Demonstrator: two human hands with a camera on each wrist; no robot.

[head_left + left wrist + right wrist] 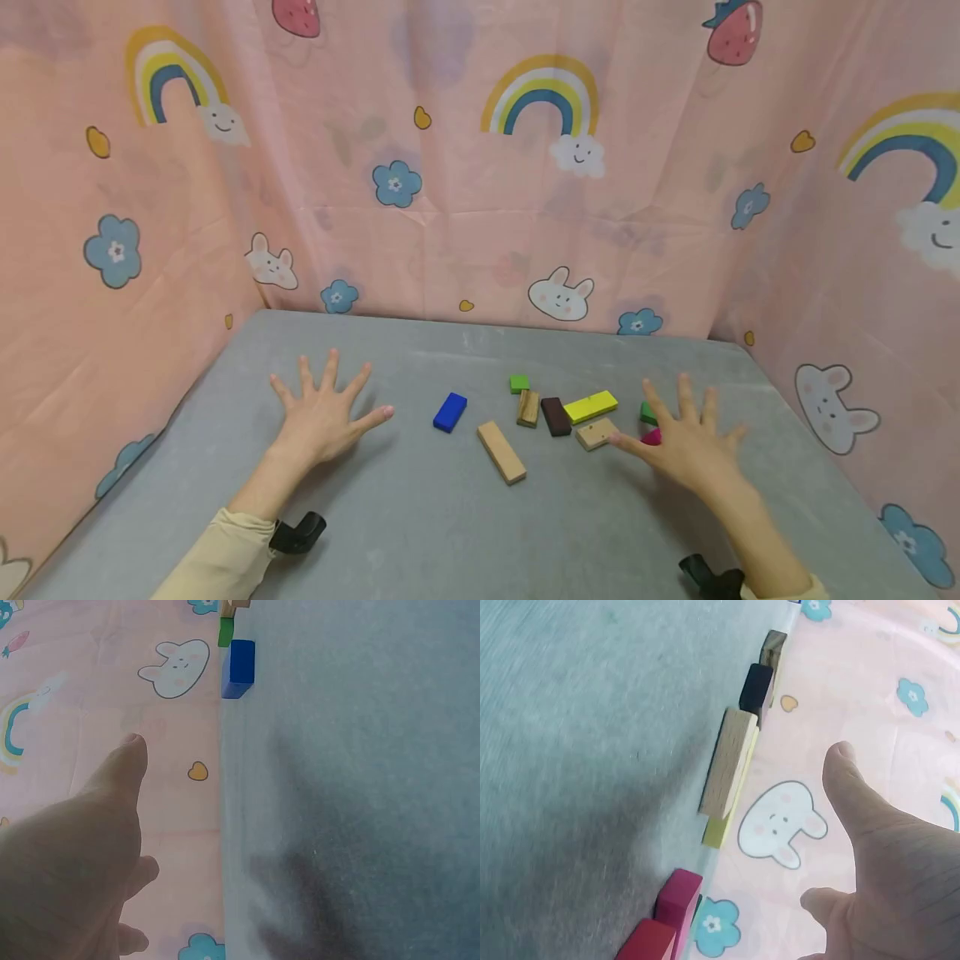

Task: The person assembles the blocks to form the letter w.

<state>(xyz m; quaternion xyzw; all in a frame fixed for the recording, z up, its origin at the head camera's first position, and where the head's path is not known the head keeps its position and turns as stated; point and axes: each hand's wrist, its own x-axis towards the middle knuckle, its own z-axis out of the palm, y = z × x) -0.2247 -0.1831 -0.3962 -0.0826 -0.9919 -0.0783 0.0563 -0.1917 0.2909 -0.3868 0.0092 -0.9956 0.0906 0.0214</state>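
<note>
My left hand hovers over the left of the table, fingers spread and holding nothing. Nearest to it lies a blue block, with a long tan wooden block to the right. My right hand, also spread and holding nothing, is above the right side and partly hides a magenta block and a green block. Left of it are a short tan block, a yellow block, a dark brown block and a streaked wooden block. The right wrist view adds a red block.
A small green block lies farther back on the grey table. Pink printed curtain surrounds the back and both sides. Each wrist wears a black camera mount, such as the left mount.
</note>
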